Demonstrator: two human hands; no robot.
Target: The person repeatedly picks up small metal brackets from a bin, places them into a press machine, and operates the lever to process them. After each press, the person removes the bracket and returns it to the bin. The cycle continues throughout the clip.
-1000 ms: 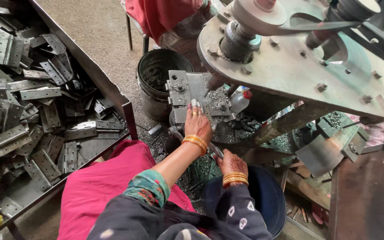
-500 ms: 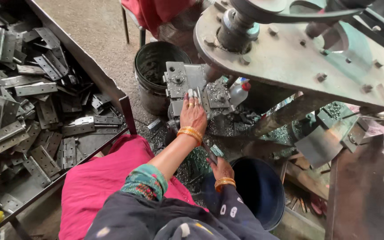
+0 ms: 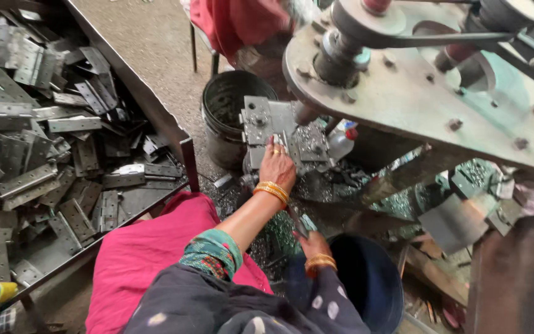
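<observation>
My left hand [image 3: 277,166], with gold bangles at the wrist, reaches forward to the metal jig [image 3: 261,120] under the machine head. Its fingertips pinch a small metal hinge piece [image 3: 277,143] against the jig. Lower down, my right hand [image 3: 312,245] grips another grey hinge piece [image 3: 298,224] just above the rim of a dark blue bucket [image 3: 366,278]. Metal shavings lie around the jig's base.
A large tray [image 3: 174,139] on the left holds several loose grey hinges [image 3: 38,154]. A black bucket [image 3: 230,105] stands behind the jig. The heavy machine plate with pulley and belt [image 3: 415,93] overhangs on the right. Someone in red clothing [image 3: 236,25] stands behind.
My left hand has stayed at the jig, its fingers shifting on the piece there. My right hand has dropped slightly toward the blue bucket with its hinge.
</observation>
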